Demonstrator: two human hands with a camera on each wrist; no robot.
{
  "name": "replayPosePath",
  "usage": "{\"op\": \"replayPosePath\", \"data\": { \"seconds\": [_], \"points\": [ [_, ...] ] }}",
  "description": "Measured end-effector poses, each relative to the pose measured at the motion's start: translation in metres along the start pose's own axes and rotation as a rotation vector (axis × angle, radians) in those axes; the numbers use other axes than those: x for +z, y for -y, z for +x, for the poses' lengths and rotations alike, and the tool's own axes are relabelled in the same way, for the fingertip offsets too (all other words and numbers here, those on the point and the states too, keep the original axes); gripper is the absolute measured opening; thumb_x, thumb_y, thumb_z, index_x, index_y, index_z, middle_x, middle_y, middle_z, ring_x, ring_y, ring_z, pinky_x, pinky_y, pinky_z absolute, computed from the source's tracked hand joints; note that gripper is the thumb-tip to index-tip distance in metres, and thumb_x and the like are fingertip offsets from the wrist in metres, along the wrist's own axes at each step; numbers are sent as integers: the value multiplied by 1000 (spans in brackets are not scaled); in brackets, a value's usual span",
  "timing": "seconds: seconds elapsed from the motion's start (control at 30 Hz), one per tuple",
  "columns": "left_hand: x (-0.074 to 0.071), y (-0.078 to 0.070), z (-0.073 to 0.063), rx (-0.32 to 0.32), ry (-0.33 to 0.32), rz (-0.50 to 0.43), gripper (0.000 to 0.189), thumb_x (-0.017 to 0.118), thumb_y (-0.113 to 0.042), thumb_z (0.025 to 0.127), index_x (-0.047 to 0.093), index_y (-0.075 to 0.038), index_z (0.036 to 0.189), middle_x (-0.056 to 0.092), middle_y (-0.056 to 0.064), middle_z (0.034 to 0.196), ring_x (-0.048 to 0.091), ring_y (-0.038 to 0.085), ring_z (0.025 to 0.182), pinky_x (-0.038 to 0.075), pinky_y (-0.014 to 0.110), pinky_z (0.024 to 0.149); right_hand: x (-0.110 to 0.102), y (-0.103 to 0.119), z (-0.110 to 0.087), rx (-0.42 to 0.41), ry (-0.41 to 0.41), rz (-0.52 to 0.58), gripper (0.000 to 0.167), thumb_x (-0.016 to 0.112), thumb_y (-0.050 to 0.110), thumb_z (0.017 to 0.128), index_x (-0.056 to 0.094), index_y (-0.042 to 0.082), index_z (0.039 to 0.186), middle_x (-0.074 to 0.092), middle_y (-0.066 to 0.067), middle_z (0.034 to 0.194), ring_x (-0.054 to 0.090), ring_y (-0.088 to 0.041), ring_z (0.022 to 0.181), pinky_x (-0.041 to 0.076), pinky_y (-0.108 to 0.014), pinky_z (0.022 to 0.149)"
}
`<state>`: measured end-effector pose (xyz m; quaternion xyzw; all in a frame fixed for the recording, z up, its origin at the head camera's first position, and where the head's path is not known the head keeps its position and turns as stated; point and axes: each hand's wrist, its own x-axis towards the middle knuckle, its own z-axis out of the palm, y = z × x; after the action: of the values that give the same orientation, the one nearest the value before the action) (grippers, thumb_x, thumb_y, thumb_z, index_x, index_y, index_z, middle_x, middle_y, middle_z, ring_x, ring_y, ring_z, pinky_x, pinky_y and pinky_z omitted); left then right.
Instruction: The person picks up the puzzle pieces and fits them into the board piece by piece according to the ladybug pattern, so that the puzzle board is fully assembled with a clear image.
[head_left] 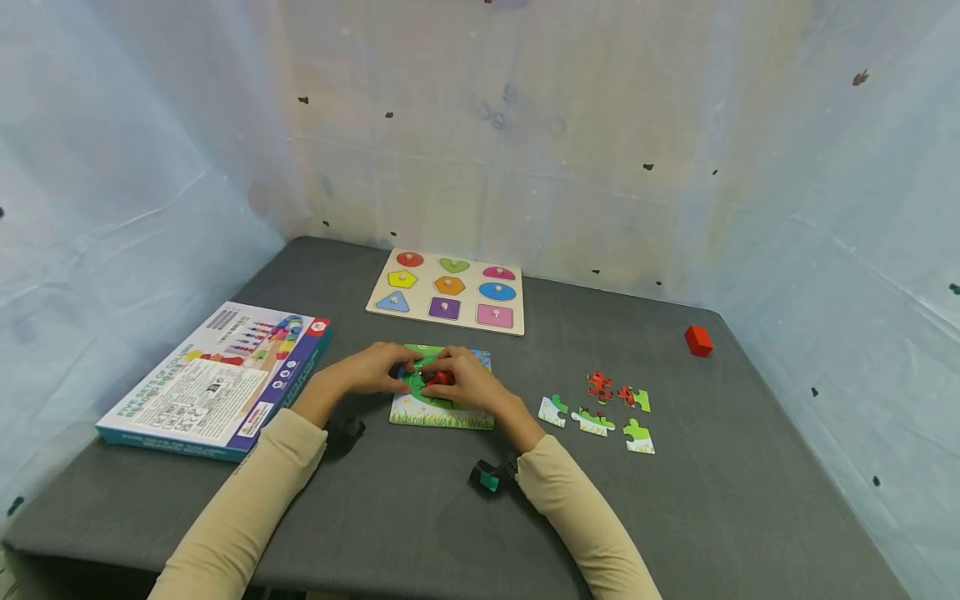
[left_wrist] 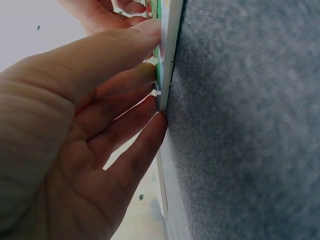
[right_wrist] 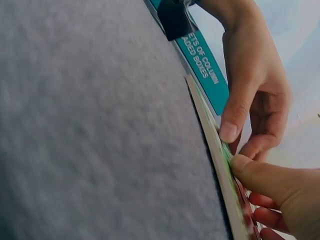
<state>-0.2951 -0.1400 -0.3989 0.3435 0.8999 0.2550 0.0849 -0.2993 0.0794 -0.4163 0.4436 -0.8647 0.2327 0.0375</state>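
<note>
The puzzle board (head_left: 420, 416) lies flat on the dark grey table (head_left: 720, 508), in front of the person, and both hands are on it. It shows green, a strip of grass along the near edge and a red part (head_left: 438, 378) near the middle. The L hand (head_left: 375, 371) touches its left side: thumb on the face, the other fingers relaxed, w/ tips at the face and edge. The R hand (head_left: 472, 383) has thumb and fingertips at the red part; if it pinches a pc there, I can't tell.

To the right of the board, well apart from it, lie loose jigsaw pcs (head_left: 599, 386), red, green and white. Behind the board is a wooden shape board (head_left: 417, 311) w/ nine coloured knobbed shapes. On the left, a white-and-blue box (head_left: 198, 387) lies flat. A red block (head_left: 698, 341) is at the far R. Near the R sleeve (head_left: 581, 508) is a black device (head_left: 486, 478) w/ a green patch. Around stand pale plastic sheets (head_left: 480, 133) w/ dark spots.
</note>
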Motion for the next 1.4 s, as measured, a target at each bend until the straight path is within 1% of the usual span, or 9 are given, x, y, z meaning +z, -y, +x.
{"op": "replayPosePath", "data": {
  "seconds": [0.2,0.3,0.37,0.53,0.8,0.97,1.13,1.27,1.4],
  "points": [
    [0,0,0,42,-10,18,16,72,-16,82,62,-9,92,59,1,88,52,18,79,44,35,73,-1,-8,-2,-11,-11,20,35,71,29,83,68,9,112,57,-9,109,49,-21,98,43,-31,76],
    [1,3,1,100,-14,29,13,72,-14,82,61,-9,88,59,2,88,51,20,76,42,35,69,0,-11,-3,5,-23,-1,35,72,32,82,69,12,111,56,-9,112,47,-22,103,42,-34,78],
    [1,4,2,138,-17,33,10,71,-11,82,62,-10,86,61,5,95,53,22,81,42,37,71,0,-12,-4,23,-24,-14,35,72,34,81,69,15,110,55,-8,114,45,-23,107,40,-38,80],
    [3,5,1,188,-26,52,9,70,-8,81,63,-11,86,59,13,116,53,29,108,42,47,89,1,-14,-6,57,-5,-2,32,71,36,83,68,20,110,51,-8,122,41,-26,115,35,-47,84],
    [0,-8,-2,109,38,49,26,70,-13,83,67,-8,109,49,21,132,43,38,124,36,53,98,-1,-15,-6,64,39,-25,35,67,39,85,63,22,115,47,-6,127,42,-24,113,36,-42,82],
    [3,-11,-1,86,41,48,24,71,-17,83,67,-10,106,47,22,132,43,38,122,37,53,97,-4,-15,-10,13,47,-27,37,67,34,86,62,17,119,49,-10,124,46,-24,107,40,-38,80],
    [6,-11,0,76,47,27,34,76,-34,78,66,-13,102,45,20,130,42,36,120,38,52,96,-9,-15,-14,-56,62,-30,36,65,27,89,61,11,121,51,-13,122,50,-23,103,44,-35,82],
    [5,-13,-1,20,79,6,49,79,-45,70,63,-15,106,39,19,133,37,37,123,36,53,97,-17,-16,-22,-20,84,3,39,63,25,90,58,8,124,48,-15,126,47,-24,111,43,-38,88],
    [5,-14,-1,2,85,9,55,81,-46,66,61,-15,108,37,17,133,34,37,123,35,53,97,-29,-20,-37,23,73,38,42,63,24,90,55,6,127,45,-16,131,42,-27,120,39,-44,96]
  ]
}}
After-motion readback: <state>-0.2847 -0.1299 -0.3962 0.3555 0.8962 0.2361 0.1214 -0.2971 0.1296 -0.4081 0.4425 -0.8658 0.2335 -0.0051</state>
